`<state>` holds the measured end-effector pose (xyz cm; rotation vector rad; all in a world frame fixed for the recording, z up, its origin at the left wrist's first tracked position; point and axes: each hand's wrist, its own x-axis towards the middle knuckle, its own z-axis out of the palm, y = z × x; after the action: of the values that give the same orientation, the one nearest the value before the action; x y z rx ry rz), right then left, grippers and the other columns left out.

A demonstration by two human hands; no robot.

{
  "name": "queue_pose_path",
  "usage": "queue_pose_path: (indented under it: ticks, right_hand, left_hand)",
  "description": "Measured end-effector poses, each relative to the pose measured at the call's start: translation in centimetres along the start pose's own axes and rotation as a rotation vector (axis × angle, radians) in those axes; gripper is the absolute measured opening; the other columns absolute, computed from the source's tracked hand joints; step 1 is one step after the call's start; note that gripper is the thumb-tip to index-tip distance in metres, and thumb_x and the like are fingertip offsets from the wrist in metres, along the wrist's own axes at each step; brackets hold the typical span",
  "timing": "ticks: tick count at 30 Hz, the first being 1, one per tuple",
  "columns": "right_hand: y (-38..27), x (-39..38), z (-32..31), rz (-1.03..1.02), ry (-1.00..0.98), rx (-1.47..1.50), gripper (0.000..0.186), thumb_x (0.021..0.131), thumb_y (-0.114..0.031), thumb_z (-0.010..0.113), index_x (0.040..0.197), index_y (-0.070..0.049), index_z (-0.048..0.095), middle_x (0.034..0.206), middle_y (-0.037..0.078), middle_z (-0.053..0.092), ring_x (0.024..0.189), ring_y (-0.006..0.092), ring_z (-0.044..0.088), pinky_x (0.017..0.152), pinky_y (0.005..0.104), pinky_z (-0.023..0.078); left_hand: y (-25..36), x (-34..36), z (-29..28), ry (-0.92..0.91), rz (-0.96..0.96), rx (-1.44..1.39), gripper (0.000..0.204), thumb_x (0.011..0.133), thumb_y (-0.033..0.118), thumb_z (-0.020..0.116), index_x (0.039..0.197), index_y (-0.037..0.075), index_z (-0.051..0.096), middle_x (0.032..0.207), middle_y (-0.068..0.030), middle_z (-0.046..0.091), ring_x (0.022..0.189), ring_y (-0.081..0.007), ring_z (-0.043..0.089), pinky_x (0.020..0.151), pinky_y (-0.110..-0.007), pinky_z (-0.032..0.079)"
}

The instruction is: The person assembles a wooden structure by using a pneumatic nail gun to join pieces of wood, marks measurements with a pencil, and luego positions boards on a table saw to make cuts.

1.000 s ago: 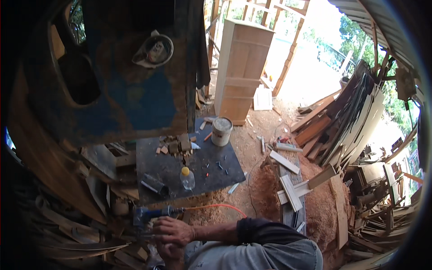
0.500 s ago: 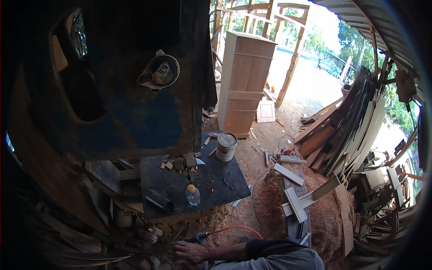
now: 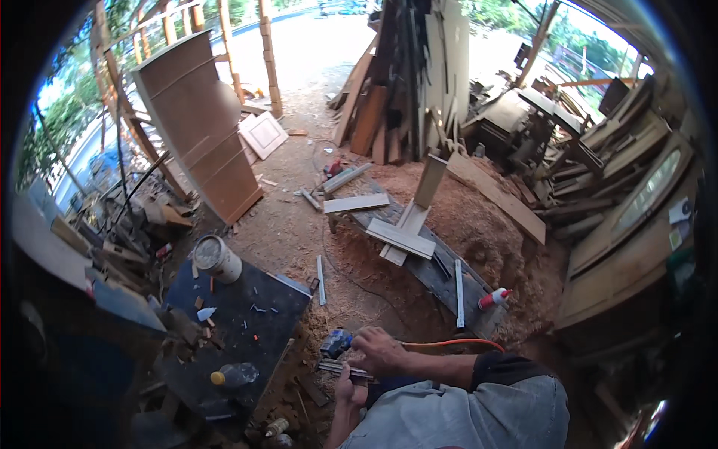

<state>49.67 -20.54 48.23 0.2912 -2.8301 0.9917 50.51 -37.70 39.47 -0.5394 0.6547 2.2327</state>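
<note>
Hands (image 3: 381, 352) on blue tool (image 3: 336, 343); open floor (image 3: 290, 224) past table edge (image 3: 298, 305).

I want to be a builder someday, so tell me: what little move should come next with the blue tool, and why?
Perhaps steady the blue tool with the right hand, because that hand is right next to it, the left hand holds the silver rail just below, and the orange hose off to the right might tug.
</note>
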Motion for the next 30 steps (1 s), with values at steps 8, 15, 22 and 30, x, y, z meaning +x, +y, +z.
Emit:
queue_pose_path:
  ticks: [8,15,22,30]
  right_hand:
    - [19.6,-10.4,-3.8,1.230,-0.293,1.367,0.054,0.097,-0.050,0.057,0.124,-0.004,0.058,0.118,0.019,0.068,0.110,0.0297,0.066,0.097,0.0434,0.049]
    - [25.4,-15.2,-2.2,0.977,0.176,1.940,0.015,0.098,-0.018,0.059,0.103,-0.004,0.058,0.085,0.009,0.067,0.076,0.0217,0.070,0.080,0.0436,0.060]
    - [28.2,-15.5,0.0,1.177,0.078,0.498,0.048,0.090,-0.031,0.067,0.121,0.002,0.054,0.091,0.019,0.069,0.076,0.0303,0.070,0.074,0.0434,0.056]
    - [35.0,-12.0,15.0,1.118,-0.279,0.197,0.073,0.096,-0.031,0.057,0.155,-0.010,0.022,0.111,0.029,0.062,0.097,0.0473,0.065,0.084,0.0540,0.053]
  left_hand:
    - [-2.5,10.2,6.8,-0.151,-0.481,0.173,0.029,0.104,0.017,0.047,0.127,0.000,0.047,0.107,-0.0187,0.066,0.122,-0.0385,0.058,0.105,-0.057,0.046]
    - [-6.6,17.2,9.6,-0.283,-0.870,0.594,0.046,0.102,0.024,0.054,0.141,0.000,0.046,0.128,-0.0177,0.063,0.126,-0.0321,0.056,0.104,-0.049,0.048]
    - [-2.5,29.9,1.0,-0.200,-1.436,1.645,0.037,0.094,0.017,0.068,0.120,-0.009,0.062,0.112,-0.0172,0.071,0.101,-0.0273,0.071,0.092,-0.033,0.057]
    - [1.6,52.9,3.6,-0.594,-0.639,2.473,0.018,0.084,0.022,0.071,0.090,0.006,0.077,0.079,-0.0111,0.074,0.069,-0.0209,0.073,0.063,-0.037,0.057]
